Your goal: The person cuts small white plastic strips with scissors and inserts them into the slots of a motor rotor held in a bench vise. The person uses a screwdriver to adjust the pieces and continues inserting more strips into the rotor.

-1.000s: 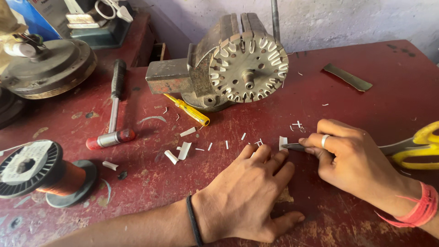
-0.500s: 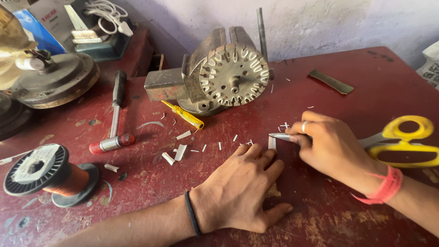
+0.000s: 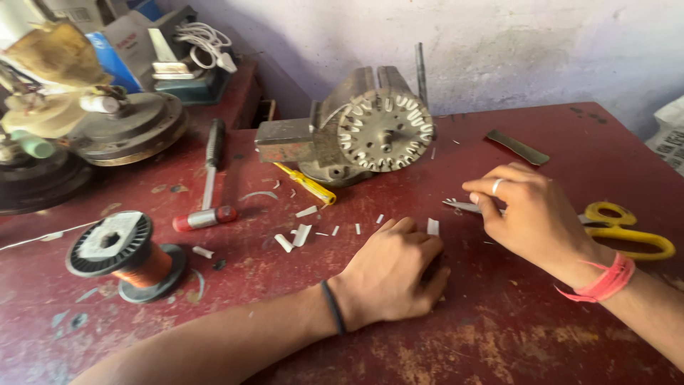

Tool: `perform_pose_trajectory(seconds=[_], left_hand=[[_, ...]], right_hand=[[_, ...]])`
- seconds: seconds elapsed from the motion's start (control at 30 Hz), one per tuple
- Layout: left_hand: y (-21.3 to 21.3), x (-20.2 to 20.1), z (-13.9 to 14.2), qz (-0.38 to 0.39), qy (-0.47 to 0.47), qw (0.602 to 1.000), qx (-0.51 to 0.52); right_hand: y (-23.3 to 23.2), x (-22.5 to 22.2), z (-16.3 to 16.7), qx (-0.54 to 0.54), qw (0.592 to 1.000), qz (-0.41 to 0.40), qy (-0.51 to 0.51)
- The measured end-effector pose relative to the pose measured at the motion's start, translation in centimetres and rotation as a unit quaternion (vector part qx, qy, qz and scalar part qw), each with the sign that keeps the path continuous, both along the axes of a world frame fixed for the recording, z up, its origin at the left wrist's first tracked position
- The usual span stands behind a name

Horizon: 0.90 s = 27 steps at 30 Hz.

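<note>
Left hand [image 3: 390,274] lies knuckles up on the red bench [image 3: 499,335], fingers curled loosely, nothing visibly gripped; black band on the wrist. A small white paper strip [image 3: 432,226] stands just past its fingertips, touching or nearly so, can't tell which.

Right hand [image 3: 531,214] sits just right of the left, fingers pinched together on a thin pointed metal tool [image 3: 459,206] whose tip sticks out to the left, toward the strip. Ring on one finger, red thread band on the wrist. Yellow-handled scissors [image 3: 627,229] lie on the bench right behind this hand, blades hidden under it; can't tell if the hand touches them.

Ahead of both hands: slotted motor stator [image 3: 374,132] with white slot liners, resting on the bench. Yellow-handled screwdriver [image 3: 308,185] lies just left of it. More cut white paper bits [image 3: 299,234] are scattered left of the left hand. Further left: small hammer [image 3: 207,187] with black grip, then a copper wire spool [image 3: 121,253] well apart from the hand. Flat grey metal strip [image 3: 518,147] lies beyond the right hand.
</note>
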<state>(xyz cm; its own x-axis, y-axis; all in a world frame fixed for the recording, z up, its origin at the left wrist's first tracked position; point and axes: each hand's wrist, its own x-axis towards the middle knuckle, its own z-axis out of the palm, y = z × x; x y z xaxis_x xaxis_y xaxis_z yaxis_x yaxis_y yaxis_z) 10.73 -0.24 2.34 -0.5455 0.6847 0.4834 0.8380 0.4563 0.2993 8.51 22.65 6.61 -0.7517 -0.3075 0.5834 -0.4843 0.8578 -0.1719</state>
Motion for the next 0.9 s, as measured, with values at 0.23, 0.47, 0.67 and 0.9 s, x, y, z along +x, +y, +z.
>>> perform_pose_trajectory(seconds=[0.23,0.47,0.67,0.9], left_hand=[[-0.4,-2.5,-1.9,-0.014,-0.015,1.000,0.017],[-0.3,-2.8,-3.3,-0.010,-0.024,1.000,-0.014],[-1.0,-3.5,-4.2,-0.055,-0.048,0.997,0.001],[-1.0,-3.5,-4.5,-0.076,0.037,0.996,0.032]], right_hand=[[-8.8,-0.3,1.6,0.019,0.978,0.190,-0.079],[-18.1,-5.2,-0.3,0.112,0.947,0.211,-0.215],[-20.9,-6.7,-0.7,0.204,0.957,0.142,-0.149],[-15.4,-0.5,2.0,0.006,0.969,0.245,0.018]])
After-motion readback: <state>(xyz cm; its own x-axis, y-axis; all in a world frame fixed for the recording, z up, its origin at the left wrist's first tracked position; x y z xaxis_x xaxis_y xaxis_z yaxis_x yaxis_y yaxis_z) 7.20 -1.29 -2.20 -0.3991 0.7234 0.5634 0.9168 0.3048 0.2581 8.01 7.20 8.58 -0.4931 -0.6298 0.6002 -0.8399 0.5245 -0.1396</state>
